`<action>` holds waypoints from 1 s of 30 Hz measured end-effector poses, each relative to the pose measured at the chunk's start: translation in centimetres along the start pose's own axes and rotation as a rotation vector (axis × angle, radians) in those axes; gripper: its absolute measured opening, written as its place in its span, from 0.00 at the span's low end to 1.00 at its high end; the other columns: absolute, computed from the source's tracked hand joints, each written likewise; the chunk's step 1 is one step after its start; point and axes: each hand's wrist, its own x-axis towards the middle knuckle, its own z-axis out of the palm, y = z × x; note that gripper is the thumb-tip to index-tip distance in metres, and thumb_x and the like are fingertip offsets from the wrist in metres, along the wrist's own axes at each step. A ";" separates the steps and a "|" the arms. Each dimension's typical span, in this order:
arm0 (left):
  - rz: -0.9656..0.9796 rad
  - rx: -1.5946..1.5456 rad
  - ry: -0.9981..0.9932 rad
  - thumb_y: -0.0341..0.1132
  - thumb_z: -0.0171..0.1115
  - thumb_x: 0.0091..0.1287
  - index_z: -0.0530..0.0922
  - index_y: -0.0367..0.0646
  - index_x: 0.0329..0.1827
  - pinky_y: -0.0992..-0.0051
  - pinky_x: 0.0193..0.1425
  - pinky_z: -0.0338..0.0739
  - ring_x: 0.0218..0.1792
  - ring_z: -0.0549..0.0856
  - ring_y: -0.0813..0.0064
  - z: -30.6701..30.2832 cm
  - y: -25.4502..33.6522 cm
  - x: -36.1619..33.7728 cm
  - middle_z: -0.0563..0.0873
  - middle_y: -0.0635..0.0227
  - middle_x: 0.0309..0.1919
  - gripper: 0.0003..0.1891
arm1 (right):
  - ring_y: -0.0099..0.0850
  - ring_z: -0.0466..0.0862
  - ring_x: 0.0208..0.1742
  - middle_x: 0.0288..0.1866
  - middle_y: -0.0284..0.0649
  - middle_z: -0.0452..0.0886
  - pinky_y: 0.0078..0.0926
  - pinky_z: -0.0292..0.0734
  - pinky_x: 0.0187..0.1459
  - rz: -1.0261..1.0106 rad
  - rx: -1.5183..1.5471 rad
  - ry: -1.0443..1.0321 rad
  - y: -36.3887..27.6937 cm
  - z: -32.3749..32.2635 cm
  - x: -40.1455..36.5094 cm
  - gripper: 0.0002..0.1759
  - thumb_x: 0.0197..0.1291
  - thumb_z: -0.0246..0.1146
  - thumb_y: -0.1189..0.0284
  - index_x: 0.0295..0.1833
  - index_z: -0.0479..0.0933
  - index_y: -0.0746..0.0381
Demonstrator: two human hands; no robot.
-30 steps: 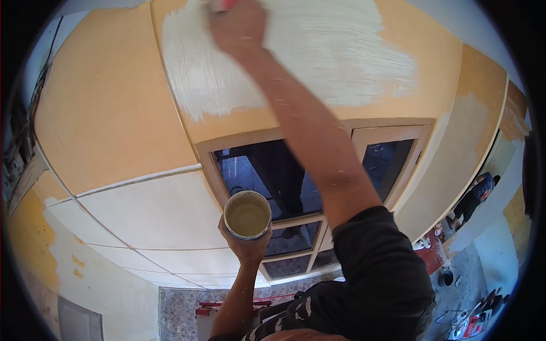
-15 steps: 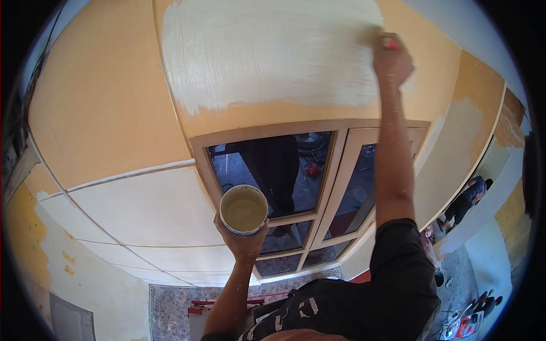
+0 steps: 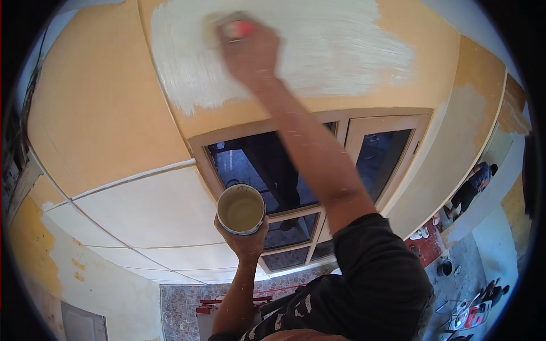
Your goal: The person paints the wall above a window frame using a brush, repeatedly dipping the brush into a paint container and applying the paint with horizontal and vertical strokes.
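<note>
My right hand point(image 3: 254, 57), smeared by motion, is closed around a paintbrush point(image 3: 240, 28) with some red on its handle. Its bristles are against the upper wall, near the left part of a wet whitish paint patch point(image 3: 341, 54) on the orange surface. My left hand point(image 3: 245, 243) cups a round paint pot point(image 3: 241, 210) from below and keeps it upright in front of the window. Pale, creamy liquid fills part of the pot, and drips mark its rim.
Below the patch is a framed window and door point(image 3: 372, 116) with dark glass. White lower panels point(image 3: 148, 207) stand at left. Far below at right are a person point(image 3: 475, 184), a black bucket point(image 3: 445, 267) and another person beside a red-and-white object point(image 3: 475, 315).
My right hand has swept the paintbrush from the patch's right edge far to the left. The whitish paint reaches further right than before. The left hand holds the pot nearly still.
</note>
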 end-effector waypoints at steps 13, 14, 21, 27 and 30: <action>0.038 -0.044 -0.012 0.36 0.88 0.42 0.58 0.37 0.74 0.56 0.74 0.70 0.68 0.75 0.54 0.8 -0.1 -0.1 0.71 0.54 0.63 0.57 | 0.43 0.90 0.36 0.34 0.34 0.90 0.40 0.83 0.37 0.054 -0.917 0.303 13.7 -25.2 3.9 0.04 0.65 0.69 0.57 0.41 0.87 0.40; 0.047 -0.030 -0.012 0.35 0.88 0.42 0.57 0.37 0.75 0.56 0.74 0.70 0.68 0.75 0.54 0.7 0.0 -0.1 0.71 0.54 0.64 0.57 | 0.43 0.90 0.39 0.39 0.33 0.90 0.40 0.84 0.39 -0.029 -0.865 0.266 13.8 -22.8 2.7 0.05 0.64 0.70 0.60 0.44 0.87 0.42; -0.012 -0.063 0.015 0.36 0.88 0.44 0.57 0.38 0.74 0.55 0.74 0.70 0.68 0.75 0.54 0.3 -0.3 -0.3 0.71 0.53 0.65 0.56 | 0.45 0.89 0.40 0.44 0.41 0.88 0.41 0.86 0.40 -0.099 -0.171 -0.062 0.9 -0.5 -8.6 0.10 0.57 0.70 0.74 0.44 0.84 0.51; -0.010 -0.097 0.010 0.34 0.88 0.45 0.57 0.40 0.75 0.56 0.77 0.67 0.69 0.74 0.57 0.2 -0.3 -0.4 0.71 0.54 0.67 0.56 | 0.43 0.89 0.38 0.41 0.42 0.89 0.36 0.84 0.39 -0.054 0.077 -0.076 -1.1 0.5 -8.8 0.08 0.60 0.73 0.72 0.44 0.85 0.52; -0.006 0.010 0.006 0.34 0.88 0.45 0.57 0.40 0.75 0.56 0.77 0.67 0.69 0.74 0.56 0.2 -0.3 -0.3 0.72 0.54 0.67 0.56 | 0.24 0.88 0.37 0.38 0.36 0.91 0.27 0.82 0.42 0.195 -0.169 -0.030 4.8 -9.3 -6.3 0.08 0.63 0.76 0.66 0.45 0.88 0.55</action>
